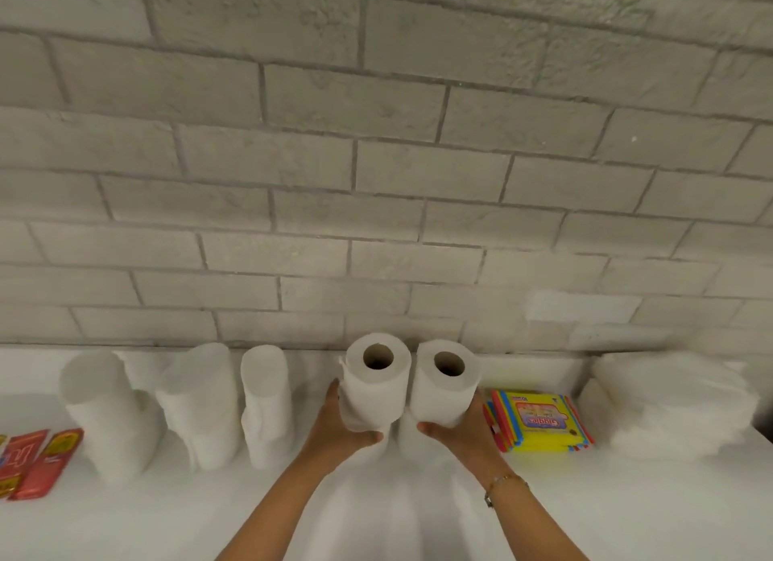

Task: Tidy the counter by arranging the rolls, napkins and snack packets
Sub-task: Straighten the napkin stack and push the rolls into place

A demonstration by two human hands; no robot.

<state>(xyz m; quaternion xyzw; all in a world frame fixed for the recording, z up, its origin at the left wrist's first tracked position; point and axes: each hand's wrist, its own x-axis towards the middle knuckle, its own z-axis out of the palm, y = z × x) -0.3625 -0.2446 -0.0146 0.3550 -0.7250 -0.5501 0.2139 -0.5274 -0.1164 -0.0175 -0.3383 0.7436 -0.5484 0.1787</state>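
Two white paper rolls stand upright side by side at the middle of the white counter (376, 510), touching each other. My left hand (341, 429) grips the left roll (374, 383) from its left side. My right hand (464, 433) grips the right roll (445, 383) from its right side. Their bottoms look raised off the counter, on top of other white rolls that are mostly hidden. Three more white rolls (265, 406) stand in a row to the left. A yellow snack packet (539, 420) lies to the right. Red packets (37, 462) lie at the far left.
A stack of white napkins (669, 406) sits at the far right against the grey brick wall (376, 184). The wall runs along the whole back of the counter. A bracelet is on my right wrist.
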